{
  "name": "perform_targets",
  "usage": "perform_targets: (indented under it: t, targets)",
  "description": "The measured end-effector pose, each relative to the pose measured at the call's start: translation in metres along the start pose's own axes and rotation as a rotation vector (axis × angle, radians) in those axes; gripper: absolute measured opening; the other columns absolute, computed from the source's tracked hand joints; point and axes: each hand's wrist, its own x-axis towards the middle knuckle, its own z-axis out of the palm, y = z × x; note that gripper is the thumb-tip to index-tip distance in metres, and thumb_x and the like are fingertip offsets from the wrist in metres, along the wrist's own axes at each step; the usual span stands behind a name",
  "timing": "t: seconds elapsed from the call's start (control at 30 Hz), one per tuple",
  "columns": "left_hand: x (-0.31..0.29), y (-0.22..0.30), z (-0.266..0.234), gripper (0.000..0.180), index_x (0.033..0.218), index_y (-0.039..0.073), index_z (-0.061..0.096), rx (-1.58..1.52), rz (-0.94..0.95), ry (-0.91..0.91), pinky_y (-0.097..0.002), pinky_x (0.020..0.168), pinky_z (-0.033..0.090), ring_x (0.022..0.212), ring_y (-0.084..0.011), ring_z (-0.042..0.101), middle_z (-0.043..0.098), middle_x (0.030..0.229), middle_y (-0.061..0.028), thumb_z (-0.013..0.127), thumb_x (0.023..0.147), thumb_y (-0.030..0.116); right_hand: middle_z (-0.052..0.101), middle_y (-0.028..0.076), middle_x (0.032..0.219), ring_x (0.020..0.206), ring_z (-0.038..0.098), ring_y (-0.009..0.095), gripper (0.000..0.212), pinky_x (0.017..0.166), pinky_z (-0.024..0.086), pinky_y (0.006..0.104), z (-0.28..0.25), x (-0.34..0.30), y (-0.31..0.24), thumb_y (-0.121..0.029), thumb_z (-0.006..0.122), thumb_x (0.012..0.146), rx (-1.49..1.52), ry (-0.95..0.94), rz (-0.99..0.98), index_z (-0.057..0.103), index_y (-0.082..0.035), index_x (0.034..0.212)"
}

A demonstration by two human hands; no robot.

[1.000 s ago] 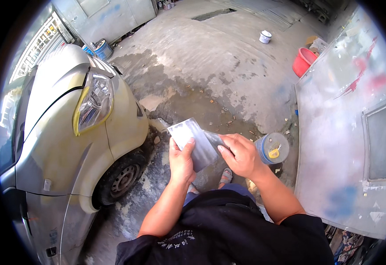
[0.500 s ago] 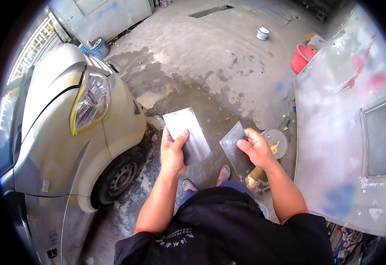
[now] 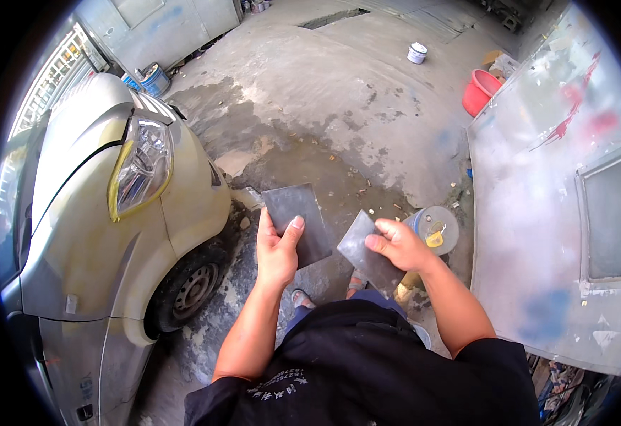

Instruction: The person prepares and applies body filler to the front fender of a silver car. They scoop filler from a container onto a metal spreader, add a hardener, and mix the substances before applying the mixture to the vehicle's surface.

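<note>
My left hand (image 3: 277, 257) is closed on a thin rectangular grey putty board (image 3: 309, 211), its thumb lying flat across the face. In my right hand (image 3: 405, 250) is a smaller flat grey putty scraper (image 3: 358, 245), pinched between thumb and fingers. The scraper's corner points toward the board, with a small gap between the two. I see no clear lump of material on either face. Both hands are in front of my body, above the wet floor. To the left is a car (image 3: 195, 186) with yellowish patches on its front fender and yellow tape around the headlight (image 3: 142, 167).
A round-lidded drum (image 3: 444, 220) with a yellow object (image 3: 434, 239) on top stands beyond my right hand. Along the right is a large paint-stained grey panel (image 3: 530, 213). Farther off are a red bucket (image 3: 475, 94), a white pail (image 3: 417, 52) and blue cans (image 3: 155, 79).
The board in my left hand has tilted, its face turning from bright to dark. My right hand has moved slightly left and down, bringing the scraper closer to the board.
</note>
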Motion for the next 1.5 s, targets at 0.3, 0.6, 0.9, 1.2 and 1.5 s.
perform_targets:
  t: [0.3, 0.6, 0.9, 1.2, 1.5]
  targets:
    - [-0.002, -0.004, -0.007, 0.029, 0.117, 0.001, 0.050, 0.100, -0.067, -0.090, -0.0291, 0.086, 0.048, 0.097, -0.0137, 0.060, 0.062, 0.108, -0.0074, 0.058, 0.089, 0.000, 0.062, 0.009, 0.100, 0.092, 0.057, 0.018, 0.032, 0.082, 0.047, 0.0317, -0.034, 0.045, -0.029, -0.025, 0.058, 0.094, 0.226, 0.385, -0.007, 0.053, 0.001, 0.112]
    - [0.002, -0.008, -0.006, 0.029, 0.113, 0.002, 0.049, -0.003, -0.152, -0.007, -0.0299, 0.086, 0.048, 0.094, -0.0132, 0.059, 0.061, 0.105, -0.0070, 0.060, 0.087, -0.002, 0.061, 0.011, 0.069, 0.063, 0.055, 0.016, 0.021, 0.059, 0.045, 0.0325, 0.039, 0.009, -0.015, -0.021, 0.064, 0.084, -0.073, -0.026, -0.039, 0.064, -0.001, 0.093]
    - [-0.011, -0.013, -0.009, 0.023, 0.109, -0.001, 0.051, 0.356, -0.169, -0.261, -0.0285, 0.075, 0.049, 0.085, -0.0107, 0.058, 0.063, 0.095, -0.0076, 0.061, 0.088, 0.004, 0.048, -0.004, 0.060, 0.058, 0.040, 0.004, 0.026, 0.050, 0.034, 0.0243, 0.037, 0.018, -0.016, -0.024, 0.070, 0.086, 0.051, -0.033, 0.139, 0.059, -0.002, 0.075]
    - [-0.019, 0.010, -0.034, 0.024, 0.103, 0.001, 0.056, 0.591, -0.257, -0.466, -0.0316, 0.077, 0.047, 0.086, -0.0104, 0.056, 0.063, 0.090, -0.0058, 0.048, 0.099, 0.023, 0.051, 0.002, 0.060, 0.059, 0.046, 0.010, 0.039, 0.055, 0.039, 0.0283, 0.015, 0.040, -0.028, -0.035, 0.058, 0.093, -0.153, 0.205, -0.041, 0.061, 0.000, 0.075]
    - [-0.036, 0.013, -0.065, 0.028, 0.095, -0.001, 0.055, 0.656, -0.131, -0.487, -0.0400, 0.068, 0.046, 0.072, -0.0254, 0.060, 0.062, 0.080, -0.0183, 0.047, 0.098, 0.026, 0.053, 0.009, 0.066, 0.058, 0.048, 0.018, 0.031, 0.056, 0.040, 0.0328, 0.092, 0.051, -0.033, -0.028, 0.056, 0.094, -0.246, 0.038, -0.212, 0.056, 0.000, 0.081]
